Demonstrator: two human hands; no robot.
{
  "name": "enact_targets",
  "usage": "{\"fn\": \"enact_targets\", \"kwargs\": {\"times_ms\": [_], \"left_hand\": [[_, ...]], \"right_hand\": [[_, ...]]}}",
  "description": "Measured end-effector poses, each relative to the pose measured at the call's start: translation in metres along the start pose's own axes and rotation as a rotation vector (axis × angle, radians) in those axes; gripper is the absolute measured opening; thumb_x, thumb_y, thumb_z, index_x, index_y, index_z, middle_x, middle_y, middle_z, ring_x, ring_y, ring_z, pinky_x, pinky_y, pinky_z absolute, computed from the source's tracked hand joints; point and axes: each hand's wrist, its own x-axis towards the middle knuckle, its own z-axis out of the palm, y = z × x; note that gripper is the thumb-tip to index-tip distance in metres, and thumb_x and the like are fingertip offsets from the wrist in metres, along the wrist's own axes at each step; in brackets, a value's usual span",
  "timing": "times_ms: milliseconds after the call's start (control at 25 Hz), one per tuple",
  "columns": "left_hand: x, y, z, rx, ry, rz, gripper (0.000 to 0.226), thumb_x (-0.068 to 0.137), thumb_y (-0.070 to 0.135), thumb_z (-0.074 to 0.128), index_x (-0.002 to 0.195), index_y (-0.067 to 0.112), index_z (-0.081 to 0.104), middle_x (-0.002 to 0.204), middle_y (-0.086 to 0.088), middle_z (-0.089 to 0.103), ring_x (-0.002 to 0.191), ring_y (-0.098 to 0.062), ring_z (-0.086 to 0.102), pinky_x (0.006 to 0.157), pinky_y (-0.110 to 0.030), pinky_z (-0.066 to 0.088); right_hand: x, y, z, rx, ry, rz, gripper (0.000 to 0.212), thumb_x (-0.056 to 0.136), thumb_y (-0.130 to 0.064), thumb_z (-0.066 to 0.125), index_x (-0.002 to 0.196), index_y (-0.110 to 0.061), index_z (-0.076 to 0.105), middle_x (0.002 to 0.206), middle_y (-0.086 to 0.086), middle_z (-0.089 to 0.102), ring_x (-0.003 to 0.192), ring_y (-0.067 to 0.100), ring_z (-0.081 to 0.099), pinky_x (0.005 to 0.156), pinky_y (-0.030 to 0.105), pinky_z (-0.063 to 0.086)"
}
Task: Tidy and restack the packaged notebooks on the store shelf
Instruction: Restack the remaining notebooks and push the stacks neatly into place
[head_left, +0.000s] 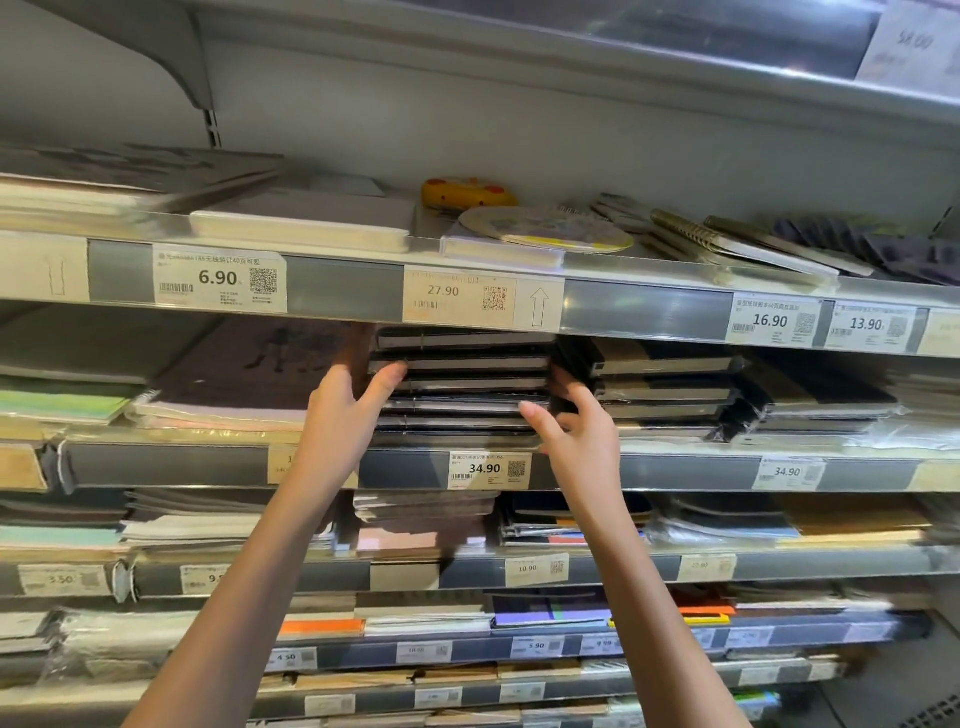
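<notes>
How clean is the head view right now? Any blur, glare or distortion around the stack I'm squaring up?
Head view: the black notebook stack and both hands, left hand and right hand, are fairly sharp; the far-left piles and bottom shelves smear with blur; wide-angle bending curves the shelf rails; plastic wrap at right shows mild glare; the 27.90 tag looks washed out.
</notes>
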Motion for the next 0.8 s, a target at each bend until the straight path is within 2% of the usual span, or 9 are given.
{"fn": "enact_targets", "kwargs": {"times_ms": [80, 240, 400, 440, 600, 800], "left_hand": [[0.003, -0.004, 0.0, 0.027, -0.013, 0.017, 0.046, 0.087, 0.045, 0.051, 0.104, 0.002, 0.056, 0.09, -0.019, 0.062, 0.084, -0.027, 0.058, 0.068, -0.035, 0.046], [0.005, -0.004, -0.001, 0.036, -0.01, 0.054, 0.043, 0.089, 0.04, 0.05, 0.111, 0.004, 0.057, 0.098, -0.017, 0.064, 0.089, -0.025, 0.059, 0.074, -0.037, 0.046], [0.004, -0.004, 0.0, 0.094, -0.059, 0.039, 0.04, 0.089, 0.042, 0.049, 0.11, 0.007, 0.053, 0.09, -0.006, 0.059, 0.087, -0.02, 0.055, 0.063, -0.027, 0.041], [0.005, -0.005, -0.001, 0.118, -0.102, 0.028, 0.043, 0.086, 0.044, 0.052, 0.11, 0.009, 0.051, 0.091, -0.003, 0.058, 0.089, -0.019, 0.055, 0.064, -0.026, 0.041], [0.017, -0.014, -0.007, 0.199, -0.261, 0.015, 0.08, 0.066, 0.052, 0.071, 0.129, 0.016, 0.039, 0.12, 0.002, 0.056, 0.108, -0.015, 0.053, 0.091, -0.036, 0.046], [0.032, -0.016, -0.013, 0.156, -0.318, 0.005, 0.087, 0.07, 0.043, 0.073, 0.14, 0.025, 0.026, 0.13, -0.005, 0.054, 0.116, -0.021, 0.051, 0.098, -0.045, 0.043]], "right_hand": [[0.0, -0.001, 0.001, -0.017, 0.023, -0.003, 0.06, 0.082, -0.038, 0.066, 0.133, -0.01, 0.049, 0.117, 0.003, 0.059, 0.098, 0.017, 0.059, 0.084, 0.045, 0.053], [0.003, -0.004, 0.001, -0.056, 0.047, -0.004, 0.05, 0.083, -0.035, 0.067, 0.126, -0.012, 0.057, 0.118, 0.007, 0.063, 0.095, 0.018, 0.062, 0.086, 0.044, 0.051], [-0.003, -0.005, 0.002, -0.133, 0.038, -0.033, 0.049, 0.087, -0.039, 0.06, 0.129, -0.013, 0.054, 0.119, 0.008, 0.063, 0.104, 0.022, 0.061, 0.089, 0.041, 0.049], [-0.005, -0.005, 0.002, -0.154, 0.022, -0.04, 0.049, 0.088, -0.04, 0.058, 0.129, -0.013, 0.053, 0.118, 0.007, 0.064, 0.102, 0.022, 0.062, 0.088, 0.039, 0.05], [-0.004, -0.006, -0.005, -0.151, -0.07, -0.025, 0.057, 0.087, -0.038, 0.061, 0.136, -0.015, 0.045, 0.122, 0.008, 0.062, 0.093, 0.018, 0.065, 0.086, 0.042, 0.053], [0.001, -0.007, -0.016, -0.176, -0.155, -0.027, 0.053, 0.088, -0.017, 0.06, 0.138, -0.019, 0.043, 0.119, 0.011, 0.064, 0.091, 0.018, 0.066, 0.085, 0.044, 0.053]]}}
